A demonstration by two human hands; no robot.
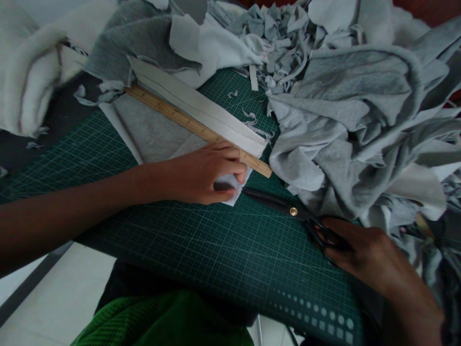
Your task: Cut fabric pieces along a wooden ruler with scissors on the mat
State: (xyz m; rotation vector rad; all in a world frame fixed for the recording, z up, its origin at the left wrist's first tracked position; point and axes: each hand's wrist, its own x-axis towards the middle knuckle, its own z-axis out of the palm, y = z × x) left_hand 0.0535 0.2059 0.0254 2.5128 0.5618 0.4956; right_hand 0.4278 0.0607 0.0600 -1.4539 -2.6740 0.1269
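The left hand's [194, 175] thumb and forefinger tips, slightly apart, press the grey knit fabric [154, 127] onto the green cutting mat [230, 245]; even pressure beside the wooden ruler [173, 113] would limit creep. The right hand [370, 254] grips the black fabric shears [293, 211], tips near the fabric's end, best kept low and clear of fingers.

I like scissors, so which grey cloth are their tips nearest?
The flat grey cloth under the left hand, along the wooden ruler. Its corner is right by the scissors' tips. The crumpled grey pile is farther from them.
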